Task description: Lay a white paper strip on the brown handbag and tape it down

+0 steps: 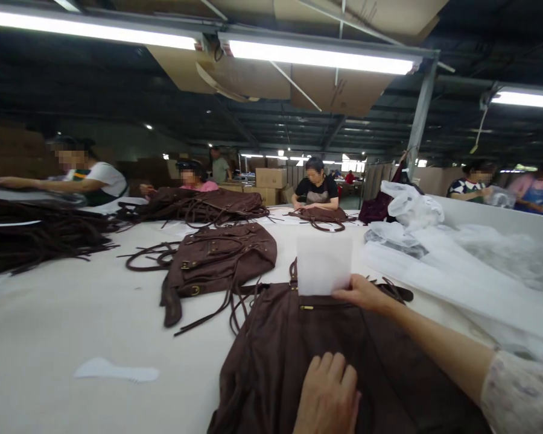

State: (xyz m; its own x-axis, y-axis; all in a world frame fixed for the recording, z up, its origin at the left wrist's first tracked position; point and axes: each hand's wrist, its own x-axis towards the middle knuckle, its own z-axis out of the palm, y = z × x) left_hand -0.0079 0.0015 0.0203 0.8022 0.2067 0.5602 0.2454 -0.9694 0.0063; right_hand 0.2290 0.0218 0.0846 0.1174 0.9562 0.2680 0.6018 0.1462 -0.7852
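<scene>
A dark brown leather bag [317, 343] lies flat in front of me, with a zipped pocket [326, 306] near its top edge. My right hand [366, 293] pinches the lower right corner of a white sheet of paper [324, 265], which stands upright just behind the zipper. Whether the sheet's lower edge is inside the pocket I cannot tell. On the front of the bag rests my left hand [329, 392], palm down with fingers bent slightly and apart; its fingertips are partly hidden.
Another brown bag [221, 256] lies beyond, its straps trailing. A white paper piece [116, 369] is on the white table [49, 337]. Brown bags and straps [40, 235] are piled left; clear plastic wrapping [457, 271] lies right. A co-worker [317, 184] handles a bag opposite.
</scene>
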